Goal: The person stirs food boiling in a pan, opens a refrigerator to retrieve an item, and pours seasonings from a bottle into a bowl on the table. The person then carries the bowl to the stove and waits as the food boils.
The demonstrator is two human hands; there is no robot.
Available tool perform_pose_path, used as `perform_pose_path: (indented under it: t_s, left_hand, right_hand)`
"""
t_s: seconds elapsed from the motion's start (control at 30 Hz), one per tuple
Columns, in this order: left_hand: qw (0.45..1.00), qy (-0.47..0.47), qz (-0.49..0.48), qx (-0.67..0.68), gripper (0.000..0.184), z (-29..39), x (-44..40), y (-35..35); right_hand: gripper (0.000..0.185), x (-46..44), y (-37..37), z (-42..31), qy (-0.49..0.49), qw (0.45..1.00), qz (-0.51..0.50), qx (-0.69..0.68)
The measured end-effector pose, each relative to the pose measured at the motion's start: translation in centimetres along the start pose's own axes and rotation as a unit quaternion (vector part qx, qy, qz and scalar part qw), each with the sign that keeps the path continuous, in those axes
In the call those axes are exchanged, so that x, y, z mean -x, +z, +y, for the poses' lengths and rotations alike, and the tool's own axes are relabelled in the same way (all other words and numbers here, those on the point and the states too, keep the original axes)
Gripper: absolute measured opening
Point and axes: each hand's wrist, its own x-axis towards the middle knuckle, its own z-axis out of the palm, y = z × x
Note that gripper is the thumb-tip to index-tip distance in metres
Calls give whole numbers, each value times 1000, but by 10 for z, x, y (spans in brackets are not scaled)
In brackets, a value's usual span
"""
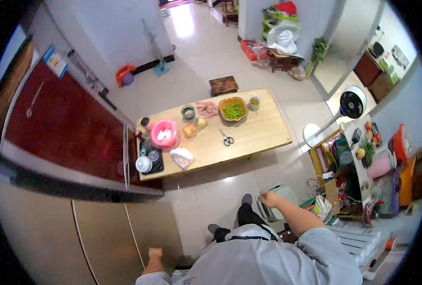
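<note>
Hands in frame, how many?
2. The right hand is at the pale green container, contact unclear; the left hand is lower left, by the brown panels. Neither is hidden; no others visible.

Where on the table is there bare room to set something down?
The widest patch is the right end of the table, beyond the scissors and cup. A smaller one lies along the near edge, between the scissors and white bundle. The pink basin and black tray crowd the left end.

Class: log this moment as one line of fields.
left hand: near brown panels | right hand: at pale box, contact unclear | scissors: on table
</note>
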Motion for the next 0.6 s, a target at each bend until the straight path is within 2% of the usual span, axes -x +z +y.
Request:
perform_pose_path:
  t_s: [0.1,0.17,0.2,0.23,0.33,0.43,0.47,0.5,0.6]
  left_hand:
    - [965,159,-38,-207,30,78,-13,-77]
    - [952,223,34,-207,28,148,-13,-127]
    - [987,149,51,-14,30,203,13,-171]
    - [979,76,64,178,33,253,37,-208]
    - [946,207,84,234,44,348,12,-253]
    - [929,306,29,208,52,423,27,-320]
    - [937,314,30,152,52,440,12,-334]
    - [930,319,15,181,50,449,-14,-338]
    - [932,332,-6,144,49,480,-47,-372]
  right_hand:
    - [40,4,-23,51,60,998,20,-27]
    - [44,3,-33,87,70,994,37,-74]
    - [42,3,-37,105,75,992,48,-90]
    - [41,5,-49,115,85,990,47,-101]
    - [39,10,-84,137,121,979,81,-145]
    - [37,6,-99,166,162,954,149,-206]
    - [37,7,-105,171,174,945,161,-225]
    - [36,7,-108,176,185,937,169,-243]
    - [38,-3,-101,195,249,909,179,-282]
